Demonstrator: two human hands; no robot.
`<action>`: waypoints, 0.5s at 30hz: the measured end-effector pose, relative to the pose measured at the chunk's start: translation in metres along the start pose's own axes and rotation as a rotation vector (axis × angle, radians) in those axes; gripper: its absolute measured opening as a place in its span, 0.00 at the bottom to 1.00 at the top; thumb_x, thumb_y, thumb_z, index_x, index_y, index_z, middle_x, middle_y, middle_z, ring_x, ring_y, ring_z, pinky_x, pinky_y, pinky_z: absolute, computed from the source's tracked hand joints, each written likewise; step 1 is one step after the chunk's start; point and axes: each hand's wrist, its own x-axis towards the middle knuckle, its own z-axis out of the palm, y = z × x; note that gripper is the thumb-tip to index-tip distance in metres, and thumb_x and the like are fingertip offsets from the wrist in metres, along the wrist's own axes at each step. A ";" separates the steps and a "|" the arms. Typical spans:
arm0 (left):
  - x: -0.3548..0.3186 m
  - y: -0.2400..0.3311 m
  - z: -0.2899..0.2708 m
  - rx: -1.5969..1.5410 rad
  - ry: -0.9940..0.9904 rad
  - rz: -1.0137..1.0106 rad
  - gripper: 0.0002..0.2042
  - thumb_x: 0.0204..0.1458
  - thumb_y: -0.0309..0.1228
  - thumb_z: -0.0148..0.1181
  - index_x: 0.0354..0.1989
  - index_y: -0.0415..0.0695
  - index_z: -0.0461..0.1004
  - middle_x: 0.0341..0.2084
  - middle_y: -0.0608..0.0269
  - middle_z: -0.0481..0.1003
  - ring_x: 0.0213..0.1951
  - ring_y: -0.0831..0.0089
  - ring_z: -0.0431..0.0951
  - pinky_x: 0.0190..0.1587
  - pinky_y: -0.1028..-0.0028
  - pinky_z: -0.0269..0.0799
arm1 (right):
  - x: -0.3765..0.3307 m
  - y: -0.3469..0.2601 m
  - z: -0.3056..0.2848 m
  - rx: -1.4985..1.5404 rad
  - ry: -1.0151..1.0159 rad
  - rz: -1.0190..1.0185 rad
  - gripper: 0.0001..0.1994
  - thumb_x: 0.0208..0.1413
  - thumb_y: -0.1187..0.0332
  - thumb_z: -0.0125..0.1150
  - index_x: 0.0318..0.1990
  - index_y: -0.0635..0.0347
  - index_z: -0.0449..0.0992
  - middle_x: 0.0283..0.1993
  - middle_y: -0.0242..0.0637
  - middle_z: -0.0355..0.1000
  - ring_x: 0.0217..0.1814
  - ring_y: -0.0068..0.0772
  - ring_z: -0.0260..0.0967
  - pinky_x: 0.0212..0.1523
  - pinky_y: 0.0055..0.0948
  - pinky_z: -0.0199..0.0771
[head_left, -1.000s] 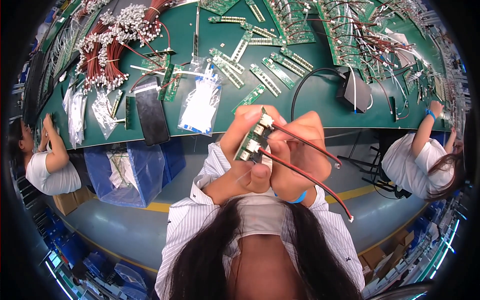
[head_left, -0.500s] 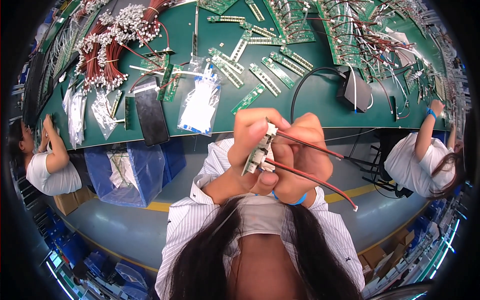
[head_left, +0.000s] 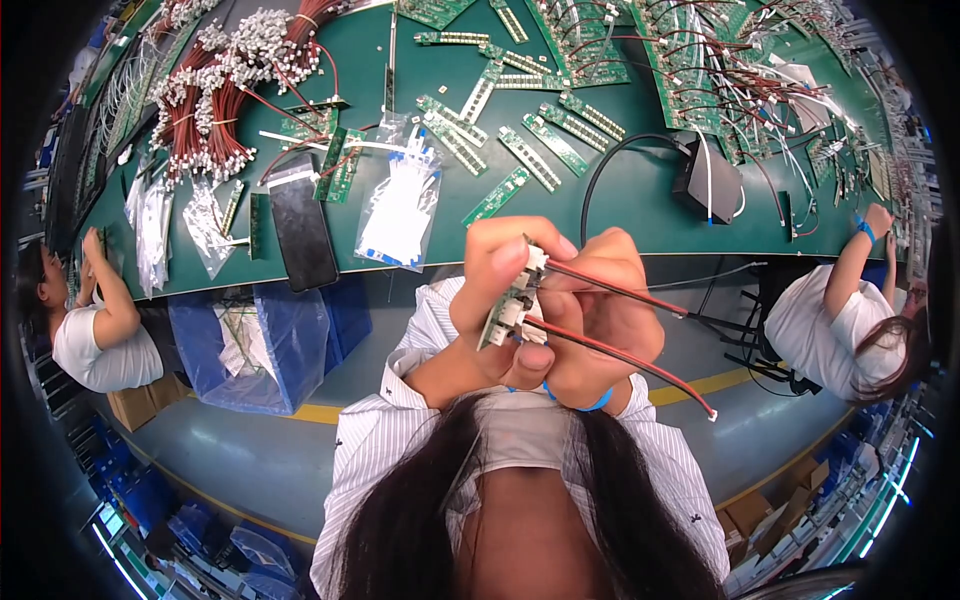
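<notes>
In the middle of the frame, a small green circuit board (head_left: 507, 314) is pinched in the left hand (head_left: 477, 275). Two red-and-black cables (head_left: 622, 355) extend rightward from it, across the curled right hand (head_left: 618, 300), whose grip I cannot tell. Above, more boards (head_left: 530, 158) lie on the desk (head_left: 520, 228).

I see a small green circuit board (head_left: 492, 326) held tilted, white connectors (head_left: 512, 314) along it. Two red-and-black cables (head_left: 620, 354) trail off rightward.
</notes>
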 end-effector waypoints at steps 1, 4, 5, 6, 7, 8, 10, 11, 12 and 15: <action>0.002 -0.004 0.001 0.038 -0.004 0.110 0.30 0.52 0.48 0.46 0.57 0.39 0.52 0.36 0.43 0.63 0.33 0.66 0.67 0.31 0.72 0.65 | 0.000 -0.001 0.000 -0.008 -0.008 0.000 0.13 0.35 0.77 0.65 0.32 0.62 0.72 0.25 0.31 0.66 0.20 0.21 0.54 0.25 0.23 0.51; 0.001 -0.007 0.001 0.058 0.000 0.202 0.30 0.52 0.48 0.46 0.57 0.39 0.53 0.36 0.43 0.63 0.33 0.65 0.67 0.31 0.72 0.65 | 0.000 -0.004 -0.001 -0.037 -0.010 0.014 0.13 0.33 0.76 0.66 0.31 0.62 0.73 0.24 0.30 0.66 0.19 0.22 0.55 0.24 0.23 0.51; 0.000 -0.006 0.002 0.041 0.006 0.183 0.29 0.51 0.48 0.47 0.56 0.39 0.54 0.36 0.44 0.63 0.33 0.65 0.67 0.31 0.72 0.65 | 0.000 -0.005 -0.001 -0.046 0.002 0.031 0.13 0.32 0.76 0.66 0.30 0.62 0.73 0.23 0.30 0.67 0.19 0.22 0.56 0.24 0.23 0.51; 0.000 -0.006 0.002 0.024 0.013 0.163 0.29 0.51 0.47 0.47 0.56 0.39 0.54 0.36 0.44 0.63 0.33 0.65 0.66 0.31 0.71 0.65 | 0.000 -0.005 0.000 -0.058 -0.003 0.028 0.13 0.32 0.76 0.66 0.30 0.62 0.73 0.23 0.30 0.67 0.19 0.22 0.56 0.24 0.23 0.51; -0.001 -0.005 0.002 0.006 0.019 0.144 0.29 0.51 0.47 0.47 0.55 0.39 0.55 0.36 0.44 0.63 0.32 0.65 0.66 0.31 0.71 0.65 | 0.000 -0.005 0.001 -0.079 0.010 0.003 0.13 0.30 0.76 0.66 0.29 0.62 0.74 0.24 0.31 0.68 0.19 0.23 0.58 0.24 0.23 0.52; -0.001 -0.005 0.001 -0.014 0.023 0.131 0.29 0.50 0.46 0.48 0.55 0.39 0.55 0.36 0.44 0.62 0.32 0.65 0.66 0.30 0.71 0.65 | 0.000 -0.005 0.001 -0.105 0.015 -0.005 0.12 0.29 0.76 0.66 0.28 0.62 0.74 0.24 0.32 0.70 0.20 0.24 0.60 0.25 0.23 0.53; 0.001 -0.005 0.000 0.043 0.010 0.153 0.28 0.49 0.46 0.48 0.54 0.38 0.57 0.36 0.44 0.62 0.32 0.65 0.66 0.30 0.71 0.64 | 0.001 -0.005 0.000 -0.074 0.016 0.009 0.13 0.27 0.77 0.66 0.27 0.62 0.75 0.25 0.33 0.71 0.21 0.26 0.62 0.26 0.24 0.55; 0.001 -0.005 0.000 0.104 0.005 0.156 0.28 0.49 0.46 0.48 0.53 0.38 0.57 0.36 0.44 0.63 0.31 0.65 0.66 0.30 0.70 0.64 | 0.001 -0.005 0.000 -0.050 0.009 0.041 0.13 0.26 0.78 0.65 0.27 0.63 0.75 0.26 0.34 0.72 0.23 0.27 0.65 0.27 0.24 0.57; 0.002 -0.005 -0.001 0.096 -0.006 0.180 0.28 0.49 0.45 0.48 0.52 0.38 0.58 0.35 0.45 0.63 0.31 0.64 0.66 0.30 0.70 0.64 | 0.001 -0.005 -0.001 -0.050 0.009 0.041 0.13 0.26 0.78 0.65 0.27 0.63 0.75 0.26 0.34 0.72 0.23 0.27 0.65 0.27 0.24 0.57; 0.003 -0.005 -0.001 0.118 -0.006 0.185 0.27 0.48 0.46 0.48 0.51 0.37 0.59 0.34 0.46 0.63 0.31 0.64 0.65 0.31 0.70 0.63 | 0.002 -0.005 -0.003 -0.006 -0.052 0.008 0.13 0.28 0.80 0.64 0.29 0.64 0.75 0.27 0.35 0.72 0.25 0.29 0.65 0.29 0.25 0.60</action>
